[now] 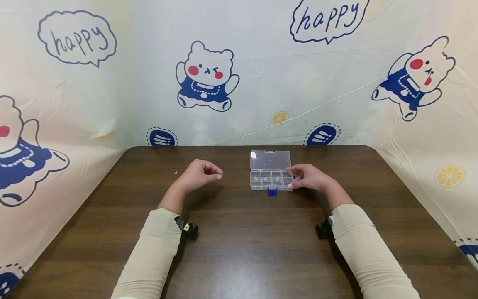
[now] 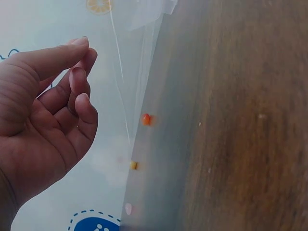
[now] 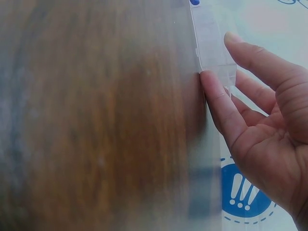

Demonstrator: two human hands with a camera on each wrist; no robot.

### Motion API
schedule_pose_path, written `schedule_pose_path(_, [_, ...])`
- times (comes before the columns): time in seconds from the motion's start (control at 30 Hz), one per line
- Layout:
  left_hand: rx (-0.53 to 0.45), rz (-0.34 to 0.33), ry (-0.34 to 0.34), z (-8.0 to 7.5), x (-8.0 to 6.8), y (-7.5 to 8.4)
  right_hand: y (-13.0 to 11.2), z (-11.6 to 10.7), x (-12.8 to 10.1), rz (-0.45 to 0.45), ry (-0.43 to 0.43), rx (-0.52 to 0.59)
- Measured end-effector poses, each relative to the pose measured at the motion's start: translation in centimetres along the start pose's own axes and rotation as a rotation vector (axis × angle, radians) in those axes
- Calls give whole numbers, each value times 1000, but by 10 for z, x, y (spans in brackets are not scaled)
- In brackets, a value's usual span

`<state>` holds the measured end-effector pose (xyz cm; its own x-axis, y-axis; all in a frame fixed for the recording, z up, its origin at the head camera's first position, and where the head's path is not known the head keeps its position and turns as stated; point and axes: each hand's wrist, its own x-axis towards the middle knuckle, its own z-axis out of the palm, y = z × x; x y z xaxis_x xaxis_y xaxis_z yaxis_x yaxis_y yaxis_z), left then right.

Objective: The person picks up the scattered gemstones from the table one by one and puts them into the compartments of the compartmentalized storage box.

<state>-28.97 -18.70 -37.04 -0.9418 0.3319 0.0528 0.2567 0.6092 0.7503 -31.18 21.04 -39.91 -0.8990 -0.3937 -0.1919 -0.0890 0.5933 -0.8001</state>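
Observation:
A clear compartment box [image 1: 271,187] with a blue latch [image 1: 272,191] stands at the table's far side, its lid [image 1: 270,160] raised. Small whitish pieces [image 1: 277,179] sit in several of its compartments. My right hand [image 1: 309,176] grips the box by its right end, digits at the front and back corners. Left of the box, my left hand [image 1: 198,176] hovers over the table, thumb and index tips pinched together; I cannot tell if they hold a tiny piece. Beyond it, the left wrist view shows an orange-red piece [image 2: 146,119], a yellow piece [image 2: 134,165] and a pale pink piece [image 2: 128,209].
The brown wooden table [image 1: 239,245] spreads out in front of me. A printed curtain [image 1: 257,83] with cartoon bears closes off its back and sides. A black camera [image 1: 190,231] is strapped to the left wrist, another camera [image 1: 323,229] to the right.

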Motion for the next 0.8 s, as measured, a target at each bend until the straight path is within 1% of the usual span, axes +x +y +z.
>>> schedule_pose_path(0.23, [2,29,5,1,1,5,-2,0,0,4,4,-7])
schedule_pose_path(0.43, [11,34,0,4,4,7,-2,0,0,1,0,-1])
schedule_pose_path(0.6, [19,45,10,6,5,11,-2,0,-1,6,-2,0])
schedule_pose_path(0.8, [3,52,19,10,7,16,-3,-1,-2,8,1,-6])
